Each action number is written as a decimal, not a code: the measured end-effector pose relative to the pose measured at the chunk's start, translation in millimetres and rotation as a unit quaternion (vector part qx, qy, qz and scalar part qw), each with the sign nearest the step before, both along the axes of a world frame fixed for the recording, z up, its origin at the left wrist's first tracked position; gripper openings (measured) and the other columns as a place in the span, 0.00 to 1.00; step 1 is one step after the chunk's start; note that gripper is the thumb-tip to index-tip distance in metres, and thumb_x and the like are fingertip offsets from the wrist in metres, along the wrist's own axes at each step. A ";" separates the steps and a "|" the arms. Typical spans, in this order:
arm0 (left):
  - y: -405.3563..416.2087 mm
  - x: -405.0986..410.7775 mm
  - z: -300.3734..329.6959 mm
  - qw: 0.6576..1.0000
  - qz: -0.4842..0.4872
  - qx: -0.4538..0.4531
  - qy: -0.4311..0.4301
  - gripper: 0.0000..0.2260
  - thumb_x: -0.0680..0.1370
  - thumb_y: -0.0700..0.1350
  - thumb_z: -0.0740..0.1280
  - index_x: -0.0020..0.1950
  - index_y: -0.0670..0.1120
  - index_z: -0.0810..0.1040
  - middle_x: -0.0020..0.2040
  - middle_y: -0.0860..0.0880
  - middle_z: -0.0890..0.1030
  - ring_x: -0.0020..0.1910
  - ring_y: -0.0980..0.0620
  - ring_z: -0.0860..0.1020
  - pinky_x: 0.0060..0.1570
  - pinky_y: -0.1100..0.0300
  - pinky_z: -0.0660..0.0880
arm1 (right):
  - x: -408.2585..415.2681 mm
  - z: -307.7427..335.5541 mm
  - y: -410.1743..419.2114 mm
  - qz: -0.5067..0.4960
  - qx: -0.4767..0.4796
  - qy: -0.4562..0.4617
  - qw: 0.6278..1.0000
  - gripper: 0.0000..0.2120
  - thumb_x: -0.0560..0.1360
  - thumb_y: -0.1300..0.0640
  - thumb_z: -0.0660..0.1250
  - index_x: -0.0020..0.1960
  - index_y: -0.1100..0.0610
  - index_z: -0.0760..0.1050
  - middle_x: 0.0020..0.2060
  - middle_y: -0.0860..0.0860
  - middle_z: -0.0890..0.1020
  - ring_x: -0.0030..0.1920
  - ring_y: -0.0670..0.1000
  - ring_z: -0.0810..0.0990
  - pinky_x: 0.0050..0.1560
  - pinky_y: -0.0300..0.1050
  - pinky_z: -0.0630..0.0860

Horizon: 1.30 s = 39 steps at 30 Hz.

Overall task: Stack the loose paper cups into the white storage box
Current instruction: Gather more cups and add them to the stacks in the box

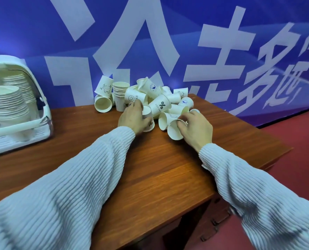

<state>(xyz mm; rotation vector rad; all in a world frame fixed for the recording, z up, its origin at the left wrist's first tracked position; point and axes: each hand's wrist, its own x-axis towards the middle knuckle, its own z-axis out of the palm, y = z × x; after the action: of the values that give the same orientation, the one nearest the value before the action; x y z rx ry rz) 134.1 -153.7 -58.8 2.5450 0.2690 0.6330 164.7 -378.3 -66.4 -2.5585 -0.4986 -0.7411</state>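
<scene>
nearest, two pale ribbed sleeves [77,177] reaching forward over the brown wooden bench [159,168]. further on, left hand [133,117] curled round an upside-down paper cup [148,120] at the near edge of the pile, fingers wrapped over its base and side. beside it, right hand [197,126] pinching the rim of a plain cup [174,130] lying on its side with its mouth toward the camera, fingertips hooked over the lip. just behind both hands, the heap of loose cups [159,101], tumbled at all angles, some printed with smileys and small logos, several leaning on one another. at the pile's left, a short nested stack [120,92] standing upright, plus two cups against the blue banner wall [222,51]. far left on the bench, well apart from the heap, the white storage box [41,105] with its lid up and tall nested columns of cups already inside.

likely trouble from here: pulling either cup out could undercut the leaning ones behind and send them rolling toward the right bench edge and onto the red floor [294,132]. also a rim pinch on thin paper, easy to crease, making nesting sticky. long carry to the box with a loose grip, another chance to drop.
</scene>
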 end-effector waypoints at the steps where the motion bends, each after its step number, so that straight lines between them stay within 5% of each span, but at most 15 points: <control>1: 2.0 -2.7 2.7 1.000 0.004 -0.010 -0.002 0.23 0.75 0.56 0.71 0.63 0.45 0.69 0.61 0.42 0.77 0.60 0.39 0.77 0.54 0.48 0.73 | -0.8 2.3 2.3 0.004 0.012 -0.001 1.000 0.11 0.77 0.45 0.64 0.50 0.49 0.82 0.44 0.44 0.76 0.51 0.53 0.78 0.43 0.49 0.73; 6: 24.5 -22.9 20.0 0.999 0.012 -0.021 -0.022 0.32 0.77 0.62 0.66 0.77 0.51 0.64 0.71 0.42 0.73 0.70 0.39 0.71 0.66 0.46 0.70 | -6.3 19.1 22.4 0.038 0.065 0.027 0.997 0.10 0.77 0.47 0.66 0.50 0.49 0.83 0.44 0.47 0.82 0.48 0.54 0.78 0.49 0.51 0.73; 13: 64.4 -60.5 40.4 0.990 0.073 -0.107 -0.060 0.27 0.78 0.63 0.65 0.70 0.47 0.73 0.65 0.41 0.76 0.66 0.40 0.74 0.64 0.49 0.70 | -12.0 33.3 65.2 0.076 0.227 0.127 0.963 0.06 0.73 0.49 0.67 0.37 0.47 0.77 0.33 0.46 0.80 0.46 0.55 0.81 0.49 0.51 0.78; 19: 106.4 -114.7 57.7 0.974 0.141 -0.121 -0.129 0.25 0.77 0.61 0.68 0.64 0.44 0.72 0.62 0.45 0.79 0.61 0.42 0.76 0.56 0.53 0.69 | -24.4 43.7 129.2 0.137 0.287 0.158 0.935 0.07 0.70 0.49 0.66 0.40 0.50 0.80 0.30 0.45 0.79 0.42 0.54 0.81 0.50 0.55 0.80; 25: 169.1 -177.0 72.9 0.929 0.220 -0.178 -0.239 0.24 0.72 0.60 0.72 0.57 0.47 0.68 0.52 0.49 0.78 0.50 0.43 0.80 0.50 0.52 0.74 | -55.1 72.6 225.4 0.243 0.293 0.168 0.909 0.08 0.70 0.50 0.65 0.36 0.50 0.81 0.28 0.45 0.83 0.39 0.54 0.84 0.49 0.56 0.82; 29: 205.3 -213.2 77.7 0.908 0.251 -0.211 -0.262 0.38 0.68 0.58 0.73 0.73 0.48 0.63 0.65 0.46 0.73 0.59 0.46 0.76 0.61 0.51 0.72 | -81.6 105.0 291.1 0.291 0.299 0.159 0.895 0.08 0.70 0.51 0.65 0.48 0.44 0.76 0.29 0.46 0.84 0.42 0.56 0.85 0.49 0.57 0.82; 34: 236.1 -244.1 73.7 0.882 0.300 -0.235 -0.278 0.34 0.66 0.59 0.72 0.69 0.48 0.70 0.64 0.48 0.74 0.57 0.47 0.77 0.62 0.44 0.75 | -99.5 132.3 359.6 0.343 0.257 0.138 0.893 0.08 0.71 0.49 0.65 0.49 0.45 0.78 0.37 0.48 0.85 0.41 0.56 0.85 0.49 0.56 0.82; 39: 254.5 -256.8 60.0 0.886 0.261 -0.246 -0.295 0.32 0.68 0.55 0.74 0.68 0.51 0.66 0.58 0.51 0.79 0.56 0.50 0.80 0.60 0.46 0.78 | -108.3 131.6 399.6 0.319 0.145 0.108 0.930 0.12 0.75 0.53 0.65 0.55 0.49 0.83 0.51 0.56 0.85 0.54 0.62 0.81 0.53 0.49 0.78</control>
<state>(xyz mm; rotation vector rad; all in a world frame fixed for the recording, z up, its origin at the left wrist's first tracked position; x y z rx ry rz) -122.7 100.8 1.1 1.6850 0.7899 1.3094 56.4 21.3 65.2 -1.9860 -0.9937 -0.2650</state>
